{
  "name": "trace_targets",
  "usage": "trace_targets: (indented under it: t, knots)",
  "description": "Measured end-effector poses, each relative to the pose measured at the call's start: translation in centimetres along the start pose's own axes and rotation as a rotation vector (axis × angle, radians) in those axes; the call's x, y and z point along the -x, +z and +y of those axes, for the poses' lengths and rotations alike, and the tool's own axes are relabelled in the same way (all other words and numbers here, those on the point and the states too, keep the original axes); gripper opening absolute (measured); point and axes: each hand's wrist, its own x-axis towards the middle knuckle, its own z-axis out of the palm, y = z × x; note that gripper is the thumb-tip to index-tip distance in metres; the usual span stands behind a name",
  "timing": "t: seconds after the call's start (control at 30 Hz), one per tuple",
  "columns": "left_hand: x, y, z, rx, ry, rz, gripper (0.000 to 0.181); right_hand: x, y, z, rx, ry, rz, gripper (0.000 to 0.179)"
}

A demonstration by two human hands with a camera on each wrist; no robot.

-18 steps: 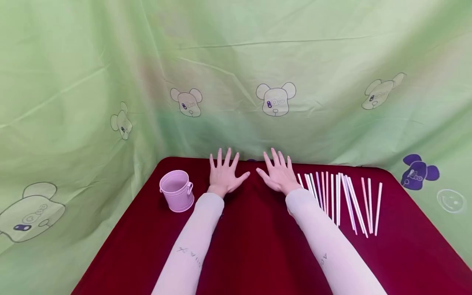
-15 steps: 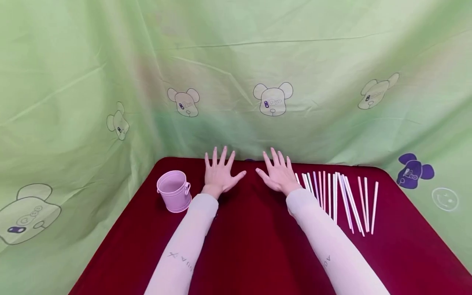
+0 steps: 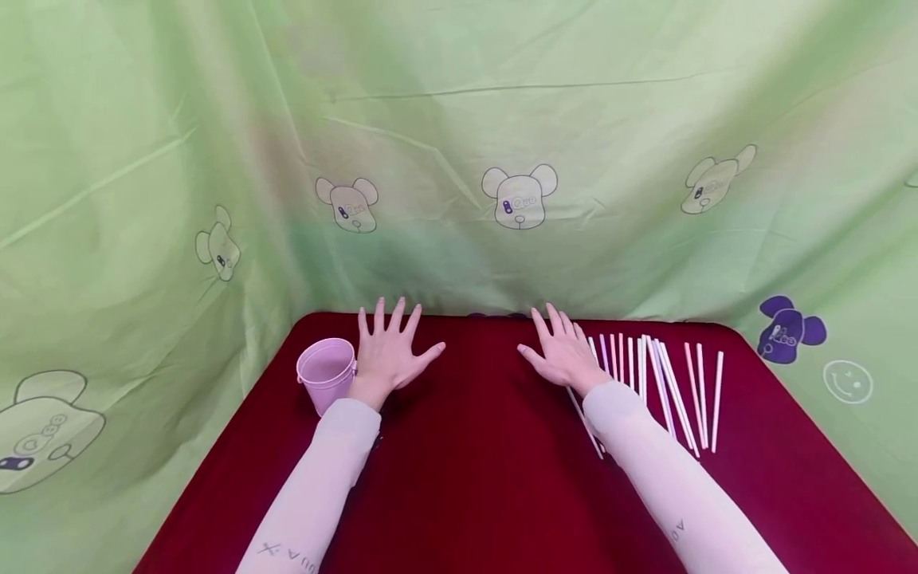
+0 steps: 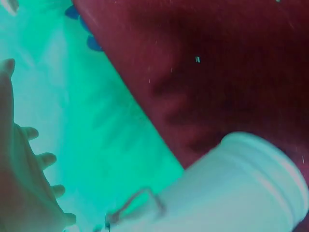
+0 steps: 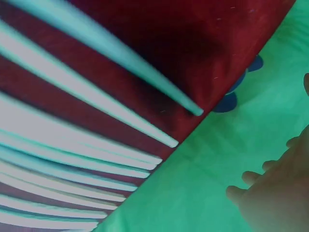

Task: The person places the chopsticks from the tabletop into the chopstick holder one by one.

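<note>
My left hand (image 3: 387,359) hovers palm down with its fingers spread, just right of a small pink bucket (image 3: 326,375) and partly overlapping its side. Between them the left wrist view leaves a gap, with the bucket (image 4: 241,188) upright and its wire handle hanging down. On the other side, my right hand (image 3: 562,355) is spread over the near-left end of a row of thin straw-like sticks (image 3: 676,399), holding none. The sticks are white, pink and lilac. My right forearm hides part of the row; several stick ends (image 5: 159,137) show in the right wrist view.
A dark red cloth covers the table (image 3: 488,462). Right behind its far edge hangs a green curtain (image 3: 430,263) printed with bear heads, which also closes off the left and right sides.
My left hand has moved left, up to the bucket. The right hand has shifted a little right over the sticks, and one stick now shows left of its forearm. The view has drifted slightly.
</note>
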Motion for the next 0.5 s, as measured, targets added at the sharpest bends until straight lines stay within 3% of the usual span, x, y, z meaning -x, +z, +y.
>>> trace_targets:
  t: [0.33,0.5]
  knots:
    - [3.4,-3.7,-3.9,0.102,-0.036,0.079,0.094,2.1,0.7,2.4,-0.030,0.013,0.016,0.078]
    - [5.0,-4.4,-6.5,0.150,-0.088,0.100,0.096,2.3,0.9,3.5,-0.056,0.012,0.010,0.078]
